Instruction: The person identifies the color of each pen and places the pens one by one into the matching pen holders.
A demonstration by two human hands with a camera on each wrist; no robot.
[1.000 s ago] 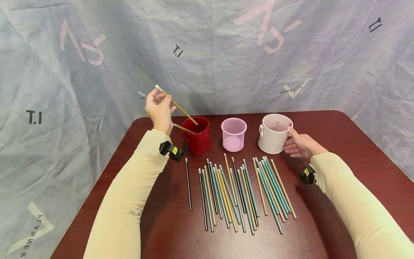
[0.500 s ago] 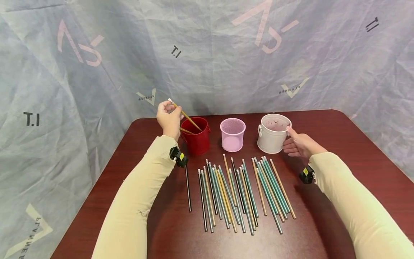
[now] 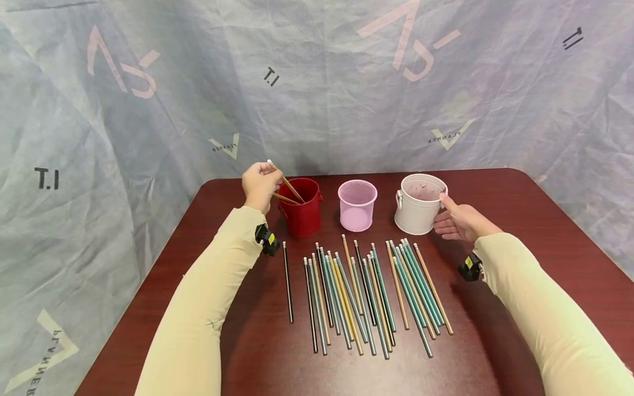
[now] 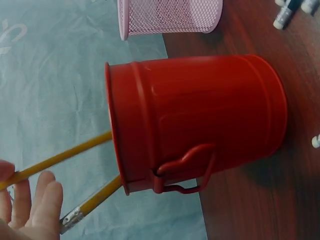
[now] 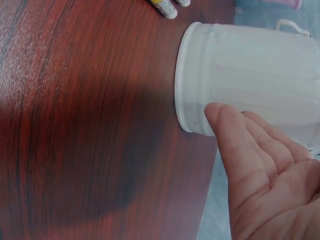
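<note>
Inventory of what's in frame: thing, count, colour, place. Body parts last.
Table: 1, reddish brown, foreground
Backdrop: 1, greyish, printed, behind table
Red bucket: 1, red, table's back left
Pink mesh cup: 1, pink, back middle
White bucket: 1, white, back right
Loose pencils: over twenty, overlapping; black, green, yellow, tan; table, before containers
Leaning pencil: 1, yellow, in red bucket
Held pencil: 1, yellow, into red bucket
Wrist cameras: 2, black, one per wrist
Sleeves: 2, cream, both arms
Left hand: 1, pinching held pencil
Right hand: 1, at white bucket's rim

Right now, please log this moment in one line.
left hand: pinches slim yellow pencil, end inside red metal bucket | right hand: beside white metal bucket
</note>
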